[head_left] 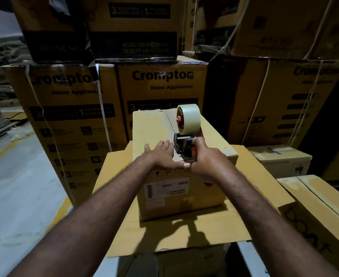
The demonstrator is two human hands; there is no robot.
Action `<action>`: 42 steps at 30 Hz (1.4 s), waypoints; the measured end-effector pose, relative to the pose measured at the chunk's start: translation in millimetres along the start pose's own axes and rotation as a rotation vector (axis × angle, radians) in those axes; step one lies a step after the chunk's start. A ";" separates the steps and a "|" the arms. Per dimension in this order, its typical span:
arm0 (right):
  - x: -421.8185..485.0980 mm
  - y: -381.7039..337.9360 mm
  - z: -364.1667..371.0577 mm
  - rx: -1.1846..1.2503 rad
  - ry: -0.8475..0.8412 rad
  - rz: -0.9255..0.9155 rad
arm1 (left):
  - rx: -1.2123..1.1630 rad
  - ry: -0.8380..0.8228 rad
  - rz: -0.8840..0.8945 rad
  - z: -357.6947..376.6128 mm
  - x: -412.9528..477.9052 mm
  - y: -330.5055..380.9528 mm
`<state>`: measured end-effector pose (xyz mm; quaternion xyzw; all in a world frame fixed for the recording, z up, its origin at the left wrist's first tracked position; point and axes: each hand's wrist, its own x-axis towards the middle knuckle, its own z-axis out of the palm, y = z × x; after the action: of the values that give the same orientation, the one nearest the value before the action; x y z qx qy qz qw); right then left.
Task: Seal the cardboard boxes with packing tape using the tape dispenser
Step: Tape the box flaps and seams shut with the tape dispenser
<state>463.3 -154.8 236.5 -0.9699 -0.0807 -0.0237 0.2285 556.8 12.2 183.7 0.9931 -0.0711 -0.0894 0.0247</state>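
Crompton Home Appliances cartons (pixel 162 96) stacked at back, white straps (pixel 102 108) round some. Grey floor (pixel 14 186) at left with yellow line (pixel 2 150). Flat cardboard sheet (pixel 184 232) in foreground. Small carton (pixel 280 158) with blue tape strip (pixel 278 151) at right.

Your box (pixel 152 128) sits on a cardboard sheet (pixel 234 222), dispenser (pixel 184 142) on its top. Stacked cartons (pixel 160 92) at twelve o'clock, smaller boxes (pixel 280 158) at three.

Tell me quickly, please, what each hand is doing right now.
Left hand: open, flat on the cardboard box.
Right hand: gripping the tape dispenser.
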 end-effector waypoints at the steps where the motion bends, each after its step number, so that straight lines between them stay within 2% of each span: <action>1: -1.7 -1.8 -0.1 0.013 -0.007 0.009 | -0.005 -0.006 0.010 0.0 1.7 -1.8; 9: -15.4 -12.5 6.0 0.037 0.035 0.090 | -0.039 0.102 0.038 10.3 4.9 -3.9; 13: -36.4 -11.2 0.9 0.036 0.039 0.096 | -0.146 0.176 0.059 11.6 8.6 -10.3; 23: -74.6 -10.0 9.1 0.050 0.073 0.157 | -0.319 0.119 0.182 0.9 8.8 -9.3; 33: -100.3 -7.9 49.9 0.066 0.170 0.157 | -0.371 0.193 0.304 4.7 -3.6 -21.3; 36: -106.4 -2.7 56.1 0.059 0.187 0.176 | -0.340 0.195 0.351 5.8 -7.3 -18.0; 40: -120.4 1.0 64.9 0.108 0.151 0.203 | -0.075 0.255 0.386 6.0 -12.0 -11.7; 42: -124.1 3.6 68.7 0.118 0.166 0.194 | -0.042 0.227 0.400 6.6 -14.3 -11.8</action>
<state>342.1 -145.4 163.2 -0.9528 0.0313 -0.0769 0.2921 543.3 25.7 179.1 0.9623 -0.2613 0.0280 0.0706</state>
